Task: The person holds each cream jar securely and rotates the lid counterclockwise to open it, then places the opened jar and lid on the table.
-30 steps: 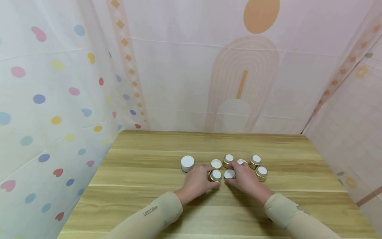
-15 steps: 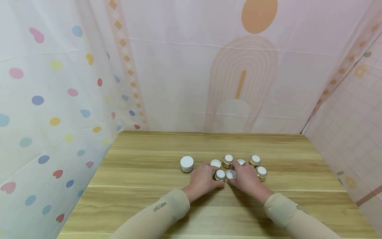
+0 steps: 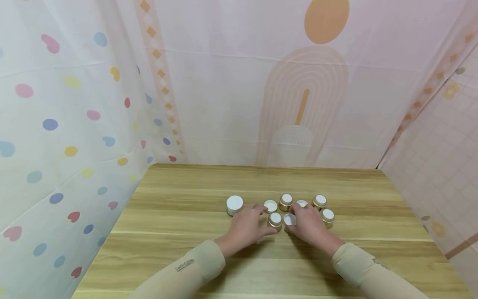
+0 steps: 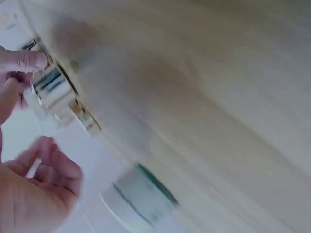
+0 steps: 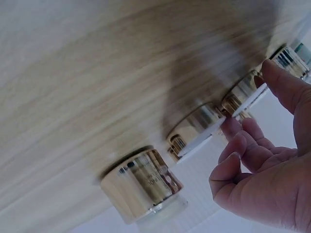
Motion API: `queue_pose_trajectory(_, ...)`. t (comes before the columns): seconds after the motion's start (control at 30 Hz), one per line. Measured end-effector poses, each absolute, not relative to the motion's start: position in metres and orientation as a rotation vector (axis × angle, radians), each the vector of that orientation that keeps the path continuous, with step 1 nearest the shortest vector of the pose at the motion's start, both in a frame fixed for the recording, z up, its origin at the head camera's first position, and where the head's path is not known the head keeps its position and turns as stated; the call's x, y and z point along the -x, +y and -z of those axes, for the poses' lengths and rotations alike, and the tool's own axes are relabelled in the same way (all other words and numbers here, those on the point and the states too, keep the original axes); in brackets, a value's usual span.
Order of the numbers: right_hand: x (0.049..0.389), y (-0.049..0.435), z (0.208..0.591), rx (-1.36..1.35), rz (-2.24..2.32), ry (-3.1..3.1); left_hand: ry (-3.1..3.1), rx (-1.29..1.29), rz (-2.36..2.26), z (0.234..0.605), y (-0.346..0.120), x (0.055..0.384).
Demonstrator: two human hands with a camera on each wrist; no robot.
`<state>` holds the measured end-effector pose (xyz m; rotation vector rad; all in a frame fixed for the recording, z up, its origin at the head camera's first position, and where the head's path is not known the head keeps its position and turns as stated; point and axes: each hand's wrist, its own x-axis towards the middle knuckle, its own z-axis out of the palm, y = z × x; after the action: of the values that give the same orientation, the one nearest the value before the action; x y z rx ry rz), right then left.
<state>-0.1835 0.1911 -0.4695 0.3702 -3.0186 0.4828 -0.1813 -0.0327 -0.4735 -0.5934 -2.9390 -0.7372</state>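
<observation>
My left hand (image 3: 246,227) is beside an uncapped gold jar (image 3: 275,221) with a white top, thumb and fingers spread apart around it. In the left wrist view a gap shows between this left hand (image 4: 39,189) and the gold jars. My right hand (image 3: 309,222) pinches an upturned lid (image 3: 290,219), white inside and gold outside, resting on the table. The right wrist view shows the thumb at that lid (image 5: 243,97), with the other fingers curled. Another upturned lid (image 3: 301,203) is partly hidden behind the right hand.
A white-capped jar (image 3: 235,205) stands at the left on the wooden table (image 3: 179,199). Behind the hands are an upturned lid (image 3: 270,205) and a gold jar (image 3: 286,202). Two more gold jars, a rear one (image 3: 319,202) and a front one (image 3: 328,217), stand at the right.
My left hand has slid the gold jar right, towards the lid in my right hand, then let go and drawn back left. The lid has shifted slightly right.
</observation>
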Motion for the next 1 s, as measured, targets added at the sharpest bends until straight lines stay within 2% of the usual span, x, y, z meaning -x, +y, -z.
queue_pose_trajectory(0.13,0.179,0.191,0.459,-0.339,-0.545,-2.971,-2.837,0.559,0.827,0.47,-0.062,0.179)
queue_pose_trajectory(0.3,0.172,0.174,0.442,-0.389,-0.708,-2.843,-2.842,0.205,0.838,0.475,-0.096,0.191)
queue_pose_trajectory(0.4,0.167,0.157,0.438,-0.485,-0.826,-2.833,-2.928,0.111,0.838,0.481,-0.104,0.204)
queue_pose_trajectory(0.73,0.156,0.122,0.449,-0.733,-1.052,-2.96,-3.002,0.091,0.918,0.489,-0.097,0.23)
queue_pose_trajectory(0.87,0.152,0.12,0.452,-0.766,-1.118,-2.975,-2.954,0.138,0.971,0.486,-0.101,0.226)
queue_pose_trajectory(1.0,0.152,0.119,0.453,-0.756,-1.152,-2.949,-2.899,0.295,0.969,0.482,-0.102,0.215)
